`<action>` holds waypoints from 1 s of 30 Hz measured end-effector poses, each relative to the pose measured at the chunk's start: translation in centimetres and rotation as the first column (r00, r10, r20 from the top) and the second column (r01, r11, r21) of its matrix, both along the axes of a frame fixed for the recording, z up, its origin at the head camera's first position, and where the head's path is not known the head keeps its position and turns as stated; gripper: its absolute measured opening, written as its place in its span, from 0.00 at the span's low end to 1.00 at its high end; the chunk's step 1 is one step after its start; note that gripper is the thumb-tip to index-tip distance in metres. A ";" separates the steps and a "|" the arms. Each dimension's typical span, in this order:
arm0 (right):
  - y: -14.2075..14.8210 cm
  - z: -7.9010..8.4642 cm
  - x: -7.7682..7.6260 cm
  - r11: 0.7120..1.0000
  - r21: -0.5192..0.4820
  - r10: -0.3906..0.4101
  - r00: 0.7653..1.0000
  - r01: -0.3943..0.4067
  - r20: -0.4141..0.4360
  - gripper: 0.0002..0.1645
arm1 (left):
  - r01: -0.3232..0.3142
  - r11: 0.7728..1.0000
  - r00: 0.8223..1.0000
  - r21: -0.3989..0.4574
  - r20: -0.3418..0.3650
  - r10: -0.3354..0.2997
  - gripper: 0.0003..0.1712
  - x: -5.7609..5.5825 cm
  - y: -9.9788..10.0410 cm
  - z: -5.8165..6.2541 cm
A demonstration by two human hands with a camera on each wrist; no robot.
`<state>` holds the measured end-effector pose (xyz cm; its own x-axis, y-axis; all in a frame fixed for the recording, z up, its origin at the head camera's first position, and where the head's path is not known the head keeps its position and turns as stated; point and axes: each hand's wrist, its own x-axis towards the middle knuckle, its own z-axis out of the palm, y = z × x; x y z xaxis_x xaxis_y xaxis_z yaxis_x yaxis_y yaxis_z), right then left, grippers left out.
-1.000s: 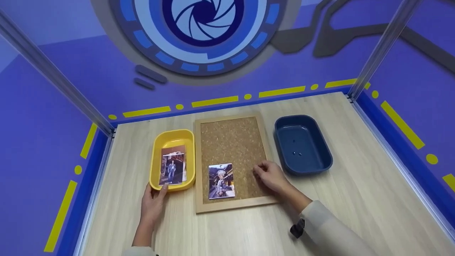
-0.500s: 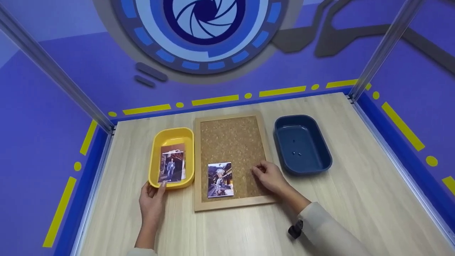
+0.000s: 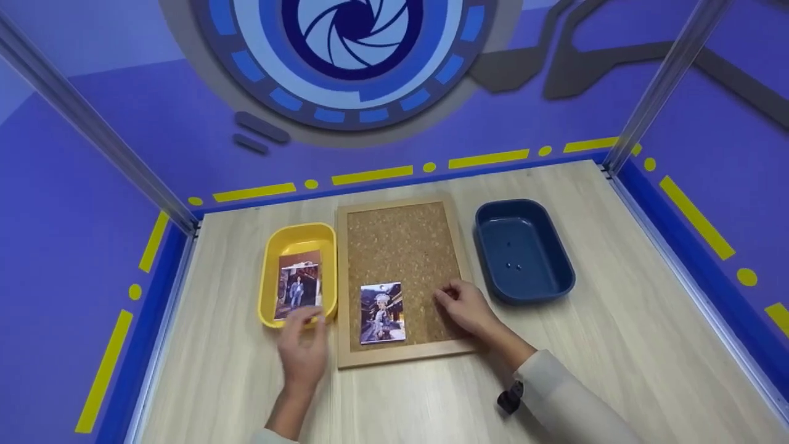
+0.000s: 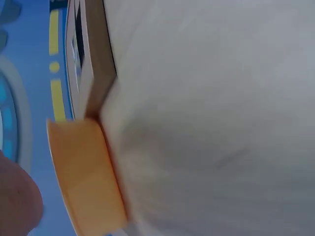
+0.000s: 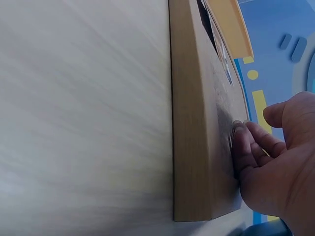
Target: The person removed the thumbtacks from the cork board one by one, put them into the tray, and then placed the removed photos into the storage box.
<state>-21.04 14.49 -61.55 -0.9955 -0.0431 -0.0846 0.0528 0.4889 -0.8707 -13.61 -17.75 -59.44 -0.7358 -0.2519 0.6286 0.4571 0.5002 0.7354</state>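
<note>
My left hand (image 3: 302,351) is over the near rim of the yellow tray (image 3: 267,271), slightly blurred, thumb and fingers apart and nothing visible between them. Inside that tray lies a stack of photos (image 3: 297,288); the top one shows a figure in blue. On the wood-framed corkboard (image 3: 400,240) a photo (image 3: 382,313) of a figure in a pale headdress sits at the lower left, a small dark spot at its top edge. My right hand (image 3: 470,308) rests on the board's right side, fingers loosely bent, the right wrist view showing its fingertips (image 5: 238,127) against the cork and no object held.
A dark blue tray (image 3: 558,253) stands right of the corkboard with a few tiny shiny pieces (image 3: 513,266) in it. Purple walls (image 3: 394,145) close off the back and sides of the pale wooden table (image 3: 622,296).
My left hand has let go of the yellow tray's near left corner and moved right, over its near rim. The right hand stays in place on the board.
</note>
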 end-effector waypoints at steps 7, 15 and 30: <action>-1.3 0.3 -0.3 0.999 -0.039 0.031 0.999 -0.030 0.017 0.06 | 0.252 0.930 0.928 -0.266 0.338 -0.155 0.20 -0.4 3.8 -1.1; -2.2 0.5 -0.2 0.996 -0.044 0.074 0.997 -0.073 0.022 0.07 | 0.367 0.852 0.820 -0.374 0.563 -0.106 0.37 -1.6 4.3 -2.9; -4.1 1.1 -1.1 0.979 0.112 0.182 0.979 -0.172 -0.091 0.05 | 0.440 0.796 0.762 -0.416 0.642 -0.086 0.44 -2.9 3.7 -4.4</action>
